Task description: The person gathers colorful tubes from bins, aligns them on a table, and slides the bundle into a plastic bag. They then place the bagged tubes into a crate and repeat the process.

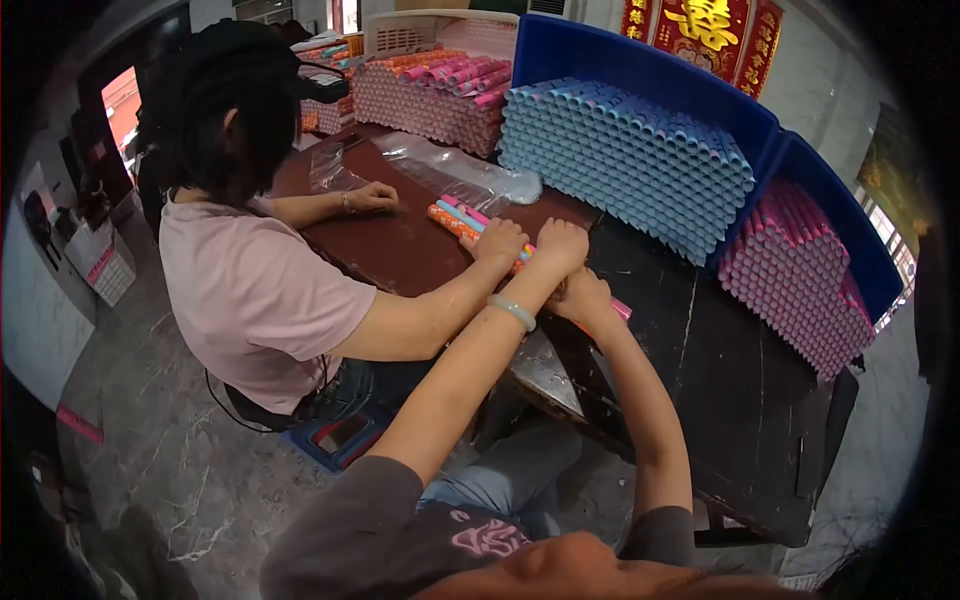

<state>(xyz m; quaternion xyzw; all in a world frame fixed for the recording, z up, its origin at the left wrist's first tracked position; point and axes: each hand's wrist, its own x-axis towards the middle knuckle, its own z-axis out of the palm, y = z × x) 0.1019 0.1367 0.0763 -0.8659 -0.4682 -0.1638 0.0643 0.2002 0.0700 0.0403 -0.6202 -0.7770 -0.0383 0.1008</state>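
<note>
A bundle of long patterned tubes [458,222], in orange, pink, blue and yellow, lies slantwise over the table edge. My left hand [563,247], with a pale bracelet on its wrist, is closed on the bundle near its middle. Just below and to the right, my right hand [585,298] is wrapped round the same bundle, near the end where a pink tube sticks out. A co-worker's hand [500,243] also rests on the tubes, left of my left hand. My hands hide part of the bundle.
The co-worker [265,270] in a pink shirt sits at left, the other hand [371,197] on the brown table [385,255]. Clear plastic bags [455,172] lie behind. Blue bins hold stacked blue tubes [625,155] and pink tubes [795,270]; more pink tubes [430,100] stand further back.
</note>
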